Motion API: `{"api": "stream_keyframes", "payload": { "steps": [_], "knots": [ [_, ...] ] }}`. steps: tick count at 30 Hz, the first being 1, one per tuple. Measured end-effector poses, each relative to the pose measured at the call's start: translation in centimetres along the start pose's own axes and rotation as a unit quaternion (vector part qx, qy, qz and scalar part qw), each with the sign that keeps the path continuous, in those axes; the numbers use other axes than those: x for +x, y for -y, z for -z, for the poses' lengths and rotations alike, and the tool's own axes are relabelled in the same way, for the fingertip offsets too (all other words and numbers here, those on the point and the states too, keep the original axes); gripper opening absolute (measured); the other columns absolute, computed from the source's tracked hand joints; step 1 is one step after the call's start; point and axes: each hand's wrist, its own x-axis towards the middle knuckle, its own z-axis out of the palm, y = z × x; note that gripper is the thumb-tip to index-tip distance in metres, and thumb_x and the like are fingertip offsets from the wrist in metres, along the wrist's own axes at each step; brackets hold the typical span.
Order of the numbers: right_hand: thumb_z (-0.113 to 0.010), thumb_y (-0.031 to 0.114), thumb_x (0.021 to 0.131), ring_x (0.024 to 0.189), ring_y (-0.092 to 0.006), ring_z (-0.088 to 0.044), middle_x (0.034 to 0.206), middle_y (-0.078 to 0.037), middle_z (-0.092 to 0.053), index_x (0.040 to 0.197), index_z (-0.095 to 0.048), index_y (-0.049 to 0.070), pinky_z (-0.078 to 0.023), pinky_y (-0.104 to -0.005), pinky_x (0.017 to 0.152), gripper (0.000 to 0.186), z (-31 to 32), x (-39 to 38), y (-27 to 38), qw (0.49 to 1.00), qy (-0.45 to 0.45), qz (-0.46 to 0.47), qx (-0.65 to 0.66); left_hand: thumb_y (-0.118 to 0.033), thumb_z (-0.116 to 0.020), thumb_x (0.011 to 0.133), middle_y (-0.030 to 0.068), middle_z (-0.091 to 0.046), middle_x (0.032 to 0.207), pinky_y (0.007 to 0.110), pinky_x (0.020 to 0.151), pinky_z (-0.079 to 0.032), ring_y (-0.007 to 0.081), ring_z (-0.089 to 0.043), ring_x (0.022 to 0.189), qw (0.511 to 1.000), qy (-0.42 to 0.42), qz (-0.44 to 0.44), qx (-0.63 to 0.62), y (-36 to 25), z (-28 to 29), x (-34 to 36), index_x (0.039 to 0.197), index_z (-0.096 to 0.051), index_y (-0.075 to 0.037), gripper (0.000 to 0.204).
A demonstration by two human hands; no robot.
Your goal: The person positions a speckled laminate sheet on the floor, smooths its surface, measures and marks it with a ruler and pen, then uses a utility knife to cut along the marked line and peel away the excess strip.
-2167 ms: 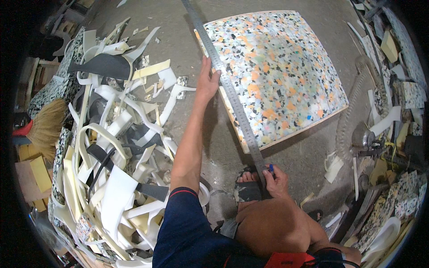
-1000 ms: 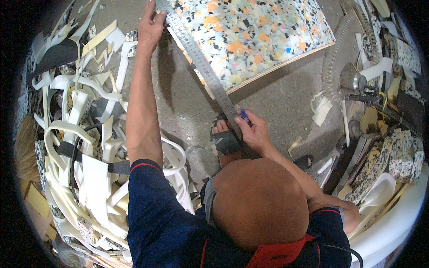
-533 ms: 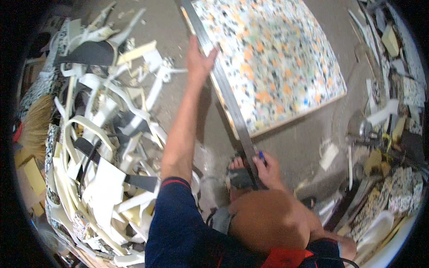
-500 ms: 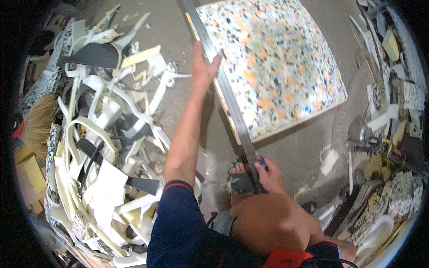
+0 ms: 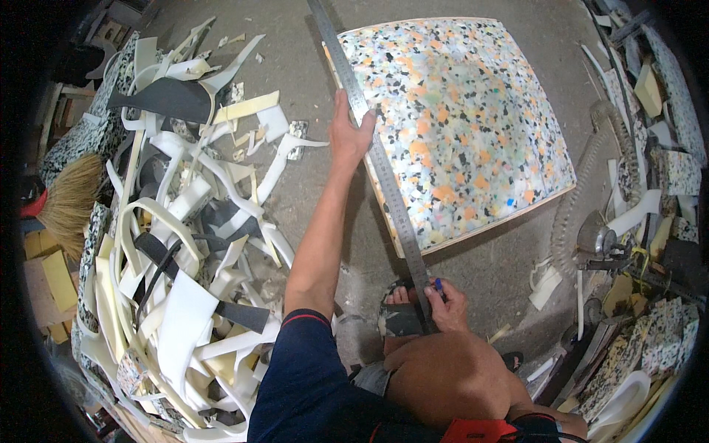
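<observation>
A square, speckled foam-topped board (image 5: 465,125) with a pale wooden edge lies on the floor. A long steel ruler (image 5: 395,207) runs along its left side and extends beyond both ends. My left hand (image 5: 351,136) is closed on the ruler and the board's left edge, thumb on top. My right hand (image 5: 447,310) grips the ruler's near end below the board, with a blue pen or marker (image 5: 438,286) in its fingers. My sandaled foot (image 5: 399,317) stands just beside that end, and my bent knee (image 5: 450,369) is below it.
A large heap of white, cream and dark foam offcuts (image 5: 177,317) covers the left. A straw broom (image 5: 70,203) lies beyond it. On the right are a coiled hose (image 5: 580,184), a metal tool (image 5: 594,236) and stacked foam scraps (image 5: 661,332). Grey concrete floor (image 5: 273,52) surrounds the board.
The view swung downward and back, so board and hands now appear lower than half a second ago. Both hands stay on the ruler, which stays along the board's left side.
</observation>
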Motion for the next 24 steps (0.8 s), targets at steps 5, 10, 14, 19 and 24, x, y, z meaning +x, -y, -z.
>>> {"api": "stream_keyframes", "payload": {
  "steps": [5, 10, 14, 19, 24],
  "knots": [
    [-0.069, 0.012, 0.095, 0.075, -0.0087, -0.054, 0.079, -0.003, -0.063, 0.108, -0.069, -0.002, -0.048, -0.0283, 0.068, 0.019, -0.1, -0.3, -0.2, 1.0, 0.004, -0.02, 0.012, -0.028, -0.07, 0.087, 0.0312, -0.037, 0.159, 0.04, 0.122, -0.031, 0.039, -0.037, 0.149, 1.0, 0.006, 0.01, -0.014, -0.3, 0.1, 0.0, 0.152, -0.036, 0.011, 0.083],
    [-0.067, 0.018, 0.097, 0.074, -0.0109, -0.057, 0.078, -0.012, -0.067, 0.11, -0.069, -0.003, -0.05, -0.0319, 0.068, 0.025, -0.5, -0.3, -1.9, 1.0, -0.016, -0.007, 0.026, -0.031, -0.073, 0.087, 0.0304, -0.039, 0.158, 0.039, 0.122, -0.031, 0.0394, -0.038, 0.148, 1.0, 0.002, -0.002, -0.012, 0.1, -0.3, 1.0, 0.153, -0.036, 0.009, 0.086],
    [-0.067, 0.02, 0.099, 0.073, -0.0094, -0.055, 0.077, -0.006, -0.066, 0.11, -0.069, -0.003, -0.049, -0.0303, 0.066, 0.025, 0.1, 0.0, -1.8, 1.0, 0.019, -0.006, 0.0, -0.042, -0.074, 0.087, 0.031, -0.045, 0.153, 0.039, 0.119, -0.035, 0.0411, -0.044, 0.144, 0.999, 0.013, -0.002, 0.038, 1.7, -0.5, 0.3, 0.152, -0.037, 0.009, 0.09],
    [-0.068, 0.014, 0.098, 0.076, -0.0066, -0.052, 0.082, 0.001, -0.063, 0.11, -0.069, -0.002, -0.046, -0.026, 0.068, 0.02, -0.2, -0.2, 0.0, 0.999, 0.014, 0.006, 0.047, -0.058, -0.075, 0.083, 0.033, -0.056, 0.142, 0.043, 0.109, -0.045, 0.0413, -0.057, 0.132, 0.996, -0.025, -0.059, 0.057, 3.4, 0.1, 1.1, 0.153, -0.042, 0.005, 0.1],
    [-0.068, 0.013, 0.099, 0.076, -0.0057, -0.051, 0.082, 0.004, -0.061, 0.109, -0.07, -0.001, -0.045, -0.0241, 0.068, 0.018, 0.0, -0.3, -0.6, 0.999, 0.017, -0.025, 0.035, -0.044, -0.072, 0.089, 0.0332, -0.052, 0.145, 0.046, 0.114, -0.04, 0.0425, -0.05, 0.138, 0.998, -0.013, -0.057, 0.037, 2.8, -0.8, 1.3, 0.15, -0.044, 0.006, 0.084]
  ]
}}
